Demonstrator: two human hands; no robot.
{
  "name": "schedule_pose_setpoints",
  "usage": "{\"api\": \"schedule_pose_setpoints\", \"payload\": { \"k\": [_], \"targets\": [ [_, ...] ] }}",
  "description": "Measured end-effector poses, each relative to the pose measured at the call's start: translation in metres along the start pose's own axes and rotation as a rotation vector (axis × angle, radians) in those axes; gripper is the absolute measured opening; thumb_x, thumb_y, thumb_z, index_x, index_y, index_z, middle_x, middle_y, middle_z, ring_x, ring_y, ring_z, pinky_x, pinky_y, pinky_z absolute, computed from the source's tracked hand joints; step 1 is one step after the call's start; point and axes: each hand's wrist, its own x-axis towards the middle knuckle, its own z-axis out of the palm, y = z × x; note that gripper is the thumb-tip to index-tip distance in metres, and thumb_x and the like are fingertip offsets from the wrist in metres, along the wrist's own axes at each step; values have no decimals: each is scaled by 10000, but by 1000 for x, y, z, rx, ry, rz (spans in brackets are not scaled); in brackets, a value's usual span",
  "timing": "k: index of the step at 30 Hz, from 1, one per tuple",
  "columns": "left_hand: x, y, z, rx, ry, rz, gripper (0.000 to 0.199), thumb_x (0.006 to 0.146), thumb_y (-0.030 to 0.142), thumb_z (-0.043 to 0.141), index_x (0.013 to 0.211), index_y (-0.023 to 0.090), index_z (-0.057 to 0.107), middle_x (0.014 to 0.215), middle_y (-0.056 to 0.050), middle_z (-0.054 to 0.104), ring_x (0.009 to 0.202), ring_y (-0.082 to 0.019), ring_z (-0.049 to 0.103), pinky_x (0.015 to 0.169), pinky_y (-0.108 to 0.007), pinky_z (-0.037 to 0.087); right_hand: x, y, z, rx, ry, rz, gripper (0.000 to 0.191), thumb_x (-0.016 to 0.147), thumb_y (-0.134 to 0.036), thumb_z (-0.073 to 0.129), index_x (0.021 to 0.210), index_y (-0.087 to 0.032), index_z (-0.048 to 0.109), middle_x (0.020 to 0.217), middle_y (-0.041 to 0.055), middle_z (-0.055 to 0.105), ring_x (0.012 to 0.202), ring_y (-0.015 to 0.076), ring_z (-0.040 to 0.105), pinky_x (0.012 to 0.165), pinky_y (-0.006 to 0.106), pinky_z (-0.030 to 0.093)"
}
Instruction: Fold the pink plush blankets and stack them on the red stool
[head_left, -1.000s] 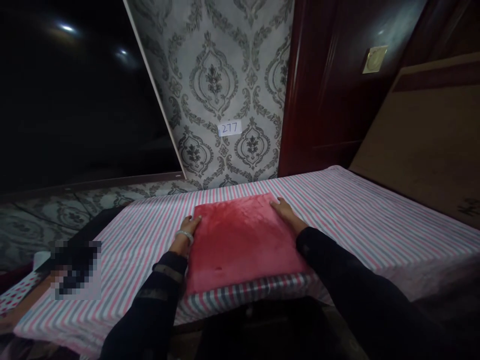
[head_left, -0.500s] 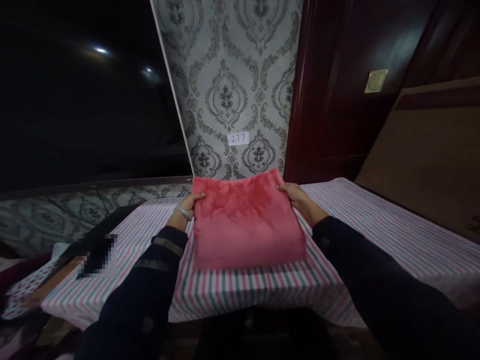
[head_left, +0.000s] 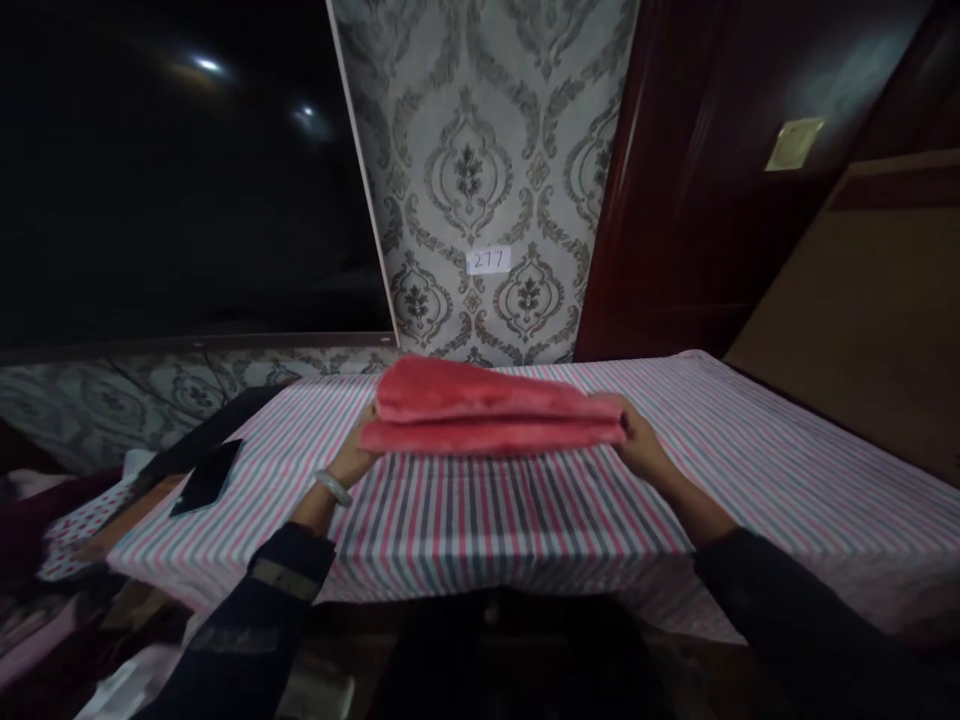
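Note:
A folded pinkish-red plush cloth [head_left: 495,408] is held level above the striped tablecloth [head_left: 510,510], its layered edge facing me. My left hand [head_left: 358,448] grips its left end, the fingers mostly hidden by the cloth; a pale bangle circles that wrist. At the opposite end, my right hand [head_left: 636,435] is closed on the cloth, its fingertips also out of sight behind the fold. The cloth is slightly blurred, and whether its underside touches the table I cannot tell.
A dark flat phone-like object [head_left: 208,478] lies at the table's left edge. Clothes [head_left: 82,525] are heaped at lower left. Behind stand a large black screen [head_left: 187,200], patterned wallpaper with a "277" label [head_left: 489,261], and a brown panel [head_left: 870,310] at right.
The cloth has tipped from a raised, broad-faced position to a flat one with its folded edge toward me. Both hands have moved slightly apart and lower, still gripping its ends.

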Motion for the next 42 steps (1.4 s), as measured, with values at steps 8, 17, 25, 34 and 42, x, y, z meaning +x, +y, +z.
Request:
{"api": "schedule_pose_setpoints", "payload": {
  "k": [8, 17, 25, 34, 42],
  "targets": [
    [-85, -61, 14, 50, 85, -315, 347, 742, 569, 652, 801, 236, 726, 1076, -101, 707, 1152, -303, 620, 1082, -451, 462, -104, 51, 8, -23, -127, 431, 492, 864, -577, 592, 1208, -246, 713, 1173, 90, 748, 1119, 293, 676, 1020, 467, 520],
    [-73, -34, 47, -62, 274, -377, 438, 650, 625, 778, 647, 220, 612, 706, 4, 579, 722, -183, 546, 712, -316, 474, -98, 36, 23, -68, -76, 552, 560, 774, -690, 657, 1092, -236, 738, 1061, 89, 753, 1009, 303, 679, 929, 454, 536],
    [-97, -48, 39, -227, 316, -407, 374, 658, 552, 801, 719, 199, 696, 768, -18, 650, 779, -191, 600, 731, -305, 482, -102, 27, 31, -103, -55, 504, 512, 741, -672, 642, 977, -220, 690, 934, 82, 710, 835, 264, 652, 798, 414, 530],
    [-42, -56, 33, -140, 64, -522, 462, 580, 575, 828, 821, 198, 714, 812, -57, 720, 854, -273, 665, 794, -378, 513, -90, 24, 34, -176, -32, 417, 446, 757, -632, 614, 931, -230, 698, 833, 55, 706, 764, 244, 634, 735, 380, 512],
    [-34, -48, 45, -335, 138, -380, 388, 672, 501, 818, 886, 192, 723, 891, -42, 757, 942, -271, 704, 859, -373, 541, -85, 9, 39, -2, -1, 481, 466, 703, -581, 698, 1017, -238, 672, 922, 69, 764, 883, 288, 715, 746, 381, 579]
  ]
}}
